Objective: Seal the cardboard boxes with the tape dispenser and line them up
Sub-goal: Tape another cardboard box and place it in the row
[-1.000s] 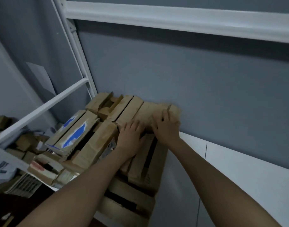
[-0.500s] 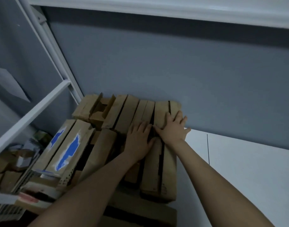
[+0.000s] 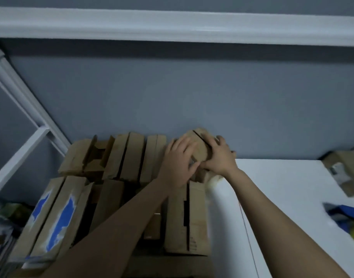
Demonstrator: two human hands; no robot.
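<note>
White shelf frame [image 3: 21,153] far left. Blue-taped boxes [image 3: 59,217] lie lower left. The back row of cardboard boxes [image 3: 132,155] stands along the grey wall [image 3: 192,97]. At the row's right end, the left hand [image 3: 180,163] and right hand [image 3: 218,157] are close together, both clamped on the end box [image 3: 200,145], which is tilted and blurred.

Step in hand looks like lining up. Do it well by squaring the end box upright, pushing it flush against its neighbour and the wall, and closing the gap.

Left hand's fingers are spread over the box's left face, the right hand's wrap its right side, and both forearms reach forward.

White table top [image 3: 282,187] to the right. A blurred blue and yellow item [image 3: 348,219] sits at the right edge; can't tell if it's the tape dispenser.
</note>
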